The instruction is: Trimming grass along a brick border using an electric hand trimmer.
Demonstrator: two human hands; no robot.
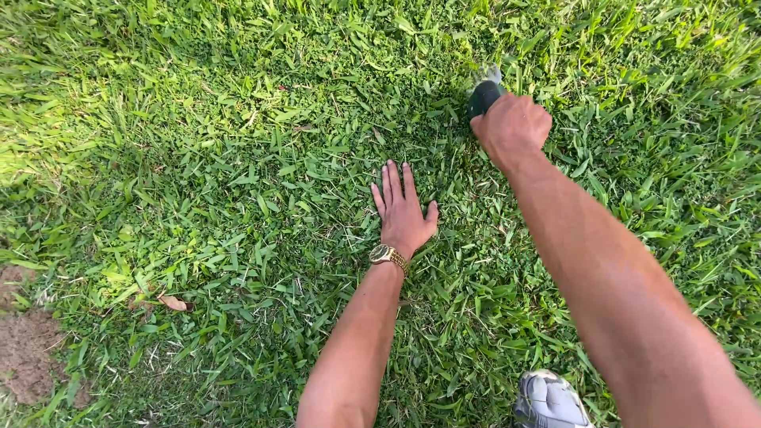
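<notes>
One dark-handled tool (484, 97) sits gripped in right hand (513, 125).

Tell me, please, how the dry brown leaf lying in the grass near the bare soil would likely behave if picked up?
The dry leaf looks thin and curled, so it is probably very light and would shift at a slight push. Its brown, withered colour suggests it is brittle and may crumble if pinched. It rests loosely on top of the grass, so it should lift freely.

place: outside, a lawn or yard | why: thick green grass (238, 182) all over the ground | bare brown dirt patch (28, 349) at one side | sunlight on grass
</notes>
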